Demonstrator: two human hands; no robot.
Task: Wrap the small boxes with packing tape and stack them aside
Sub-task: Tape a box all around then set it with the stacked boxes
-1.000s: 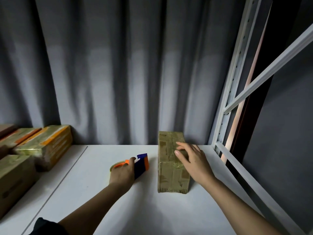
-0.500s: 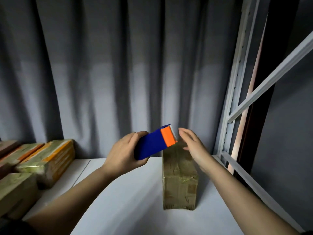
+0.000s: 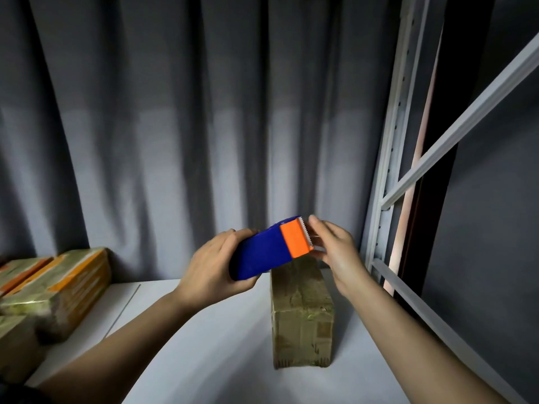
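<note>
Grey curtain behind, white tabletop (image 3: pixel 204 345) below; dispenser raised over one box.

My left hand (image 3: pixel 210 266) grips the blue tape dispenser (image 3: pixel 268 252), cutter end toward my right hand (image 3: pixel 335 252), whose loosely extended fingers (image 3: pixel 316 225) reach the blade; any tape pinch is not discernible. The small box (image 3: pixel 302 316) lies directly beneath, long axis running away from me, nearer my right hand. Wrapped boxes (image 3: pixel 58 287) sit far left.

There is one view only, from a wide-angle camera on the person's head. It faces forward and a little down, close over the white tabletop (image 3: pixel 204 360), toward the grey curtain (image 3: pixel 204 126) behind, with the metal rack (image 3: pixel 388 170) at right.
</note>
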